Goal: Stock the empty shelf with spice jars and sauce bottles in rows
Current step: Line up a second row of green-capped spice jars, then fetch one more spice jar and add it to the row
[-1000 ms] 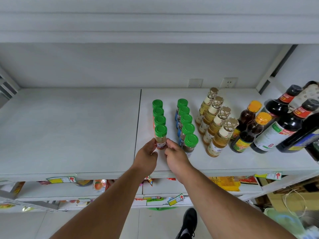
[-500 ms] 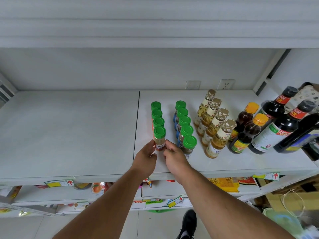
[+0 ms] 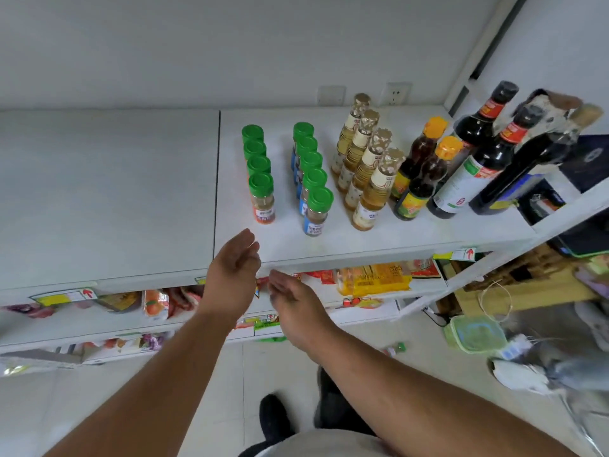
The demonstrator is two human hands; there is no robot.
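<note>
Both forearms reach up from the bottom of the view toward the front edge of the white shelf (image 3: 329,249), and neither hand holds anything. The left hand (image 3: 234,268) is raised just over the shelf's front lip, palm turned inward toward the other hand, its fingers (image 3: 247,237) loosely extended and slightly bent, so its grip is apart and empty. The right hand (image 3: 293,298) sits lower, in front of and below the shelf edge, palm turned toward the left hand, fingers straight and close together, grip likewise apart and empty. The two hands are near each other but not touching, and both are clear of the jars. On the shelf's right panel the stock stands upright in rows running front to back: a row of four green-capped spice jars with the front orange-label jar (image 3: 262,199) nearest the left hand, just beside it a row of five green-capped jars with the front blue-label jar (image 3: 317,212), then a row of four gold-capped bottles (image 3: 372,196) of pale amber liquid, then two orange-capped sauce bottles (image 3: 423,183), and furthest right tall dark bottles with black caps (image 3: 474,159). The shelf's left panel (image 3: 105,192) carries nothing. Below, a lower shelf holds packaged goods (image 3: 375,278)
</note>
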